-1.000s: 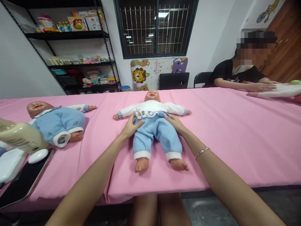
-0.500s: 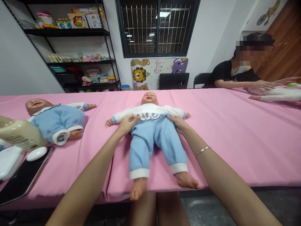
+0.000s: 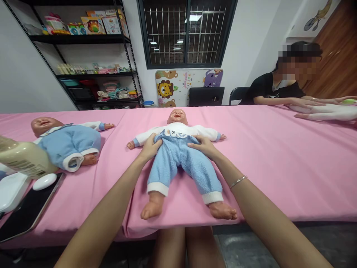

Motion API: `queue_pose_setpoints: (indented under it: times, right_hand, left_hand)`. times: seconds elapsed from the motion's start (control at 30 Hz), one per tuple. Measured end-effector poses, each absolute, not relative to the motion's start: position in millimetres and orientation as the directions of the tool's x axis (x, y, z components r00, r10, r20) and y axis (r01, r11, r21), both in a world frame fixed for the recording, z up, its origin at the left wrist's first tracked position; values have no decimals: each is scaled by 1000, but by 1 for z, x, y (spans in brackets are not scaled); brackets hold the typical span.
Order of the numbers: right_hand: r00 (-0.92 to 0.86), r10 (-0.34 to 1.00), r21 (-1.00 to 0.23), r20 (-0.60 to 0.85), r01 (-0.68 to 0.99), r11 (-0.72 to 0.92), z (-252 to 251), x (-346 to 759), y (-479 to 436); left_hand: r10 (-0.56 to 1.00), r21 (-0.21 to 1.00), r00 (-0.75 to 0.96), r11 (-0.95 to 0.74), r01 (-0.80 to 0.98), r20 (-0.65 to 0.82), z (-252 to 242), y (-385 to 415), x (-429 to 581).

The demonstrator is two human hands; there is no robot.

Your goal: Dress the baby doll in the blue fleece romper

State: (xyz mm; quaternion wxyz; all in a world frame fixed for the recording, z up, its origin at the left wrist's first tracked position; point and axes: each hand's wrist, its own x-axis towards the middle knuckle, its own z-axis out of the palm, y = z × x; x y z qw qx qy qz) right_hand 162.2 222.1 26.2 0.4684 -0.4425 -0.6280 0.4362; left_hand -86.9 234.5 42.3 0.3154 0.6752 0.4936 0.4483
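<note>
A baby doll (image 3: pixel 178 156) in a white top and blue fleece trousers lies on its back on the pink table (image 3: pixel 279 160), head away from me, feet near the front edge. My left hand (image 3: pixel 150 147) grips the trousers' waistband at the doll's left side as I see it. My right hand (image 3: pixel 203 146) holds the waistband on the other side, a thin bracelet on that wrist. The waistband sits bunched up over the doll's belly.
A second doll (image 3: pixel 65 141) in blue lies on its side at the left. A cream bottle (image 3: pixel 25 160), a white lid (image 3: pixel 44 181) and a dark tablet (image 3: pixel 25 212) sit at the left front. Another person (image 3: pixel 281 87) sits at the far right, hands on a white item. Shelves stand behind.
The doll slid toward me, its feet reaching the table's edge. My hands then drew the blue trousers' waistband higher over its belly, and the left leg bent inward.
</note>
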Motion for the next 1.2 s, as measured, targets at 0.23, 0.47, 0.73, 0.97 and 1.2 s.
queue_pose_setpoints:
  times: [0.23, 0.47, 0.73, 0.97, 1.2]
  right_hand:
    - [-182, 974, -973, 138, 158, 168, 23, 162, 227]
    - [-131, 991, -999, 18, -42, 12, 13, 172, 231]
    - [-87, 996, -995, 15, 97, 24, 12, 177, 229]
    - [-47, 982, -982, 183, -51, 180, 17, 176, 228]
    - [-58, 961, -960, 272, 53, 275, 24, 176, 239]
  left_hand:
    - [931, 864, 157, -363, 348, 328, 32, 241, -81]
    - [894, 983, 430, 55, 174, -126, 44, 233, -98]
    - [963, 835, 265, -191, 517, 56, 45, 235, -106]
    - [950, 1000, 312, -20, -24, 26, 39, 225, -88]
    - [958, 948, 288, 92, -305, -1, 40, 218, -74]
